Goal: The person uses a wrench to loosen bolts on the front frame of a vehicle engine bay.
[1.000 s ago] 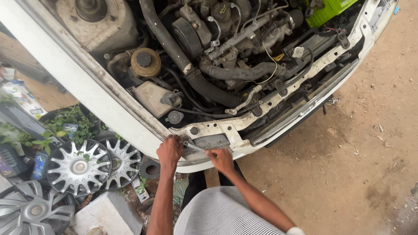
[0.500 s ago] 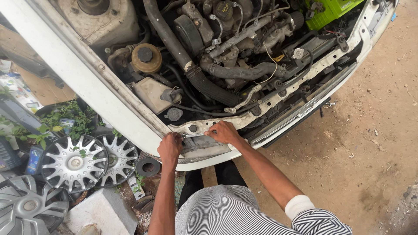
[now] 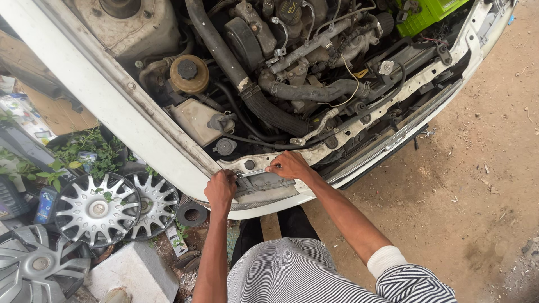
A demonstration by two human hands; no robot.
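Gripping a wrench (image 3: 255, 173), both hands: left (image 3: 220, 188), right (image 3: 288, 165).

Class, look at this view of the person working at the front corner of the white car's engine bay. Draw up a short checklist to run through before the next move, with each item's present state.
1. Left hand gripping the tool's end: ok.
2. Right hand on the slim metal tool near the front panel: ok.
3. Tool seated squarely on a fastener: cannot tell, the hands hide it.
4. Hoses and wires clear of both hands: ok.
5. Ground at the left free of clutter: not ok, hubcaps and a white block lie close.
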